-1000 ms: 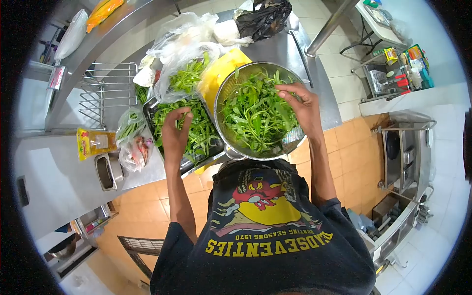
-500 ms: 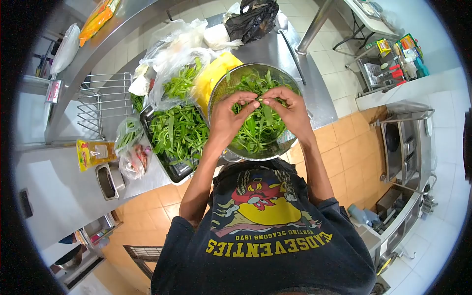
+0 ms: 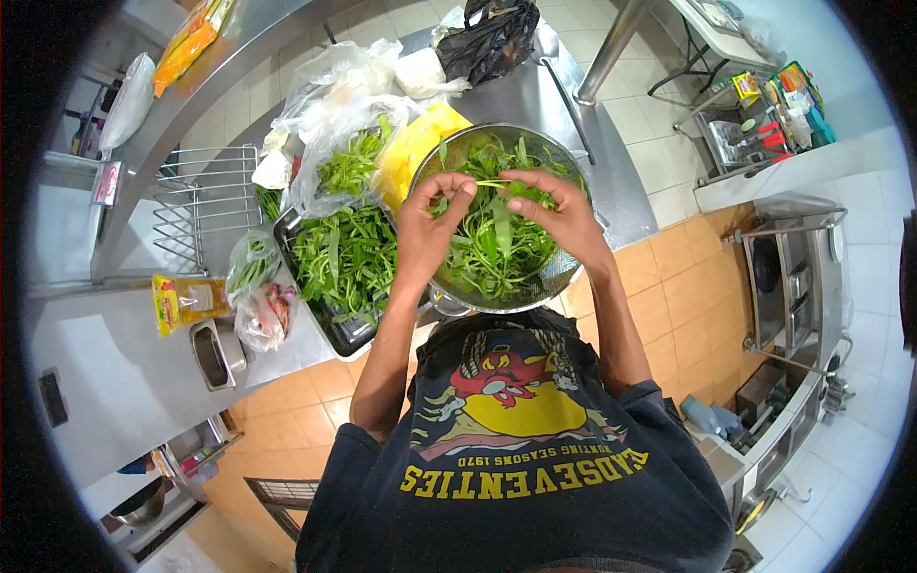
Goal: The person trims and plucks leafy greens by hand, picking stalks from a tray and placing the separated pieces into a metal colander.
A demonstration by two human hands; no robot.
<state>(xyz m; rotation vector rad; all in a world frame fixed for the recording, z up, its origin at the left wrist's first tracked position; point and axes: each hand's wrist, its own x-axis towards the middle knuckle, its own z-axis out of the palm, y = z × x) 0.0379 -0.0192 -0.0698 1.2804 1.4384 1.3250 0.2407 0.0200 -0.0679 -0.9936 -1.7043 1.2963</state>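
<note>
Both hands are above a perforated metal colander [image 3: 569,277] filled with leafy greens [image 3: 487,253]. My left hand [image 3: 432,218] pinches a thin green stem [image 3: 489,182] between thumb and fingertips. From there the stem runs across to the index fingertip of my right hand [image 3: 559,212], whose thumb stands apart from its fingers. A long leaf [image 3: 502,224] shows just below the gap between the hands. Left of the colander, a dark tray [image 3: 351,334] is heaped with more leafy greens [image 3: 344,253].
Behind the tray are a clear plastic bag of greens [image 3: 353,167], a yellow bag [image 3: 420,148] and a black plastic bag [image 3: 492,43]. To the left are a wire rack [image 3: 205,196], a yellow packet [image 3: 191,301] and a small metal container [image 3: 218,355]. A metal post [image 3: 611,53] rises at the right.
The hands have drawn apart a little, and the stem now shows between them. My right thumb has come away from its fingers.
</note>
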